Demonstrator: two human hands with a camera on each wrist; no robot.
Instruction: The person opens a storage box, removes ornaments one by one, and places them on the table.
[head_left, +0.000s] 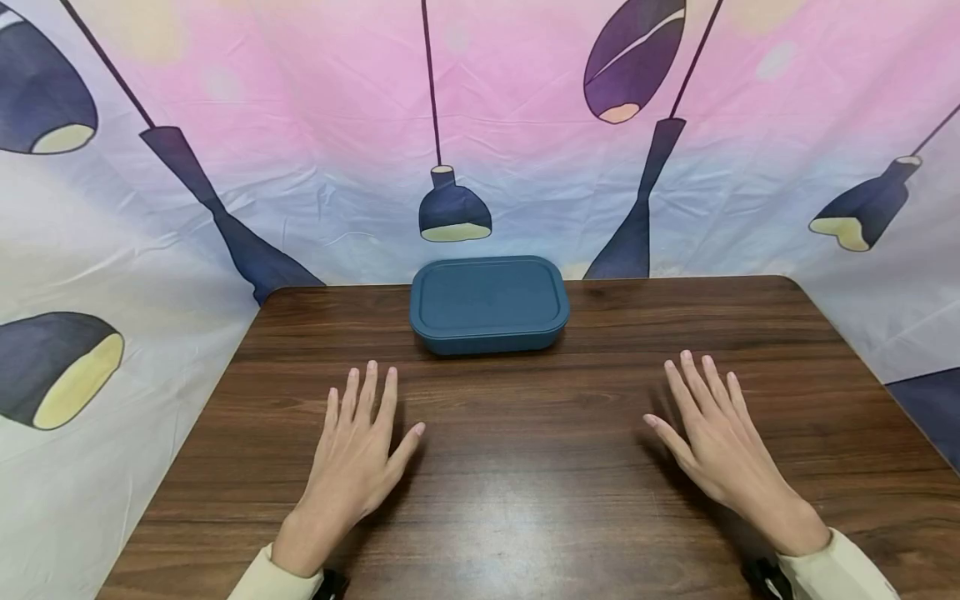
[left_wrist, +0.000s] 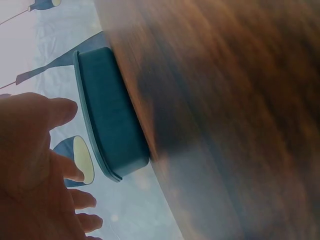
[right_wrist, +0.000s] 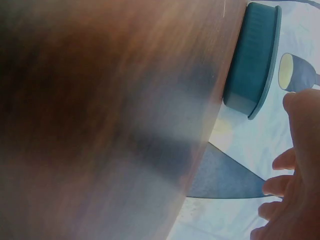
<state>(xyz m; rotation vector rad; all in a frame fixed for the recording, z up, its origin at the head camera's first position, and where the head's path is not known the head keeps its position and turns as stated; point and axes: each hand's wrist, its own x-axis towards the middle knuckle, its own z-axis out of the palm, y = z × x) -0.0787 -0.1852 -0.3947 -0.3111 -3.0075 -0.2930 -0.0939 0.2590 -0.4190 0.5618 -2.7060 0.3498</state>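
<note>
A blue-green rectangular box with a lid [head_left: 490, 302] sits at the far middle of the table, its lid on; what is inside is hidden. In the head view my left hand [head_left: 352, 467] is to the near left of the box, palm down, fingers spread and straight, holding nothing. My right hand [head_left: 723, 454] lies farther off to the right, its fingers spread the same way and holding nothing. Both wrist views show the box's side: the left wrist view has the box [left_wrist: 112, 115] beyond the thumb, and in the right wrist view the box [right_wrist: 253, 60] is at the top right.
The dark wood-grain table [head_left: 510, 467] has rounded far corners. Behind it and along its sides hangs a cloth [head_left: 360, 125] printed with lamps, close to the table's far edge. Light sleeves [head_left: 836, 571] cover the forearms, with a dark band at each wrist.
</note>
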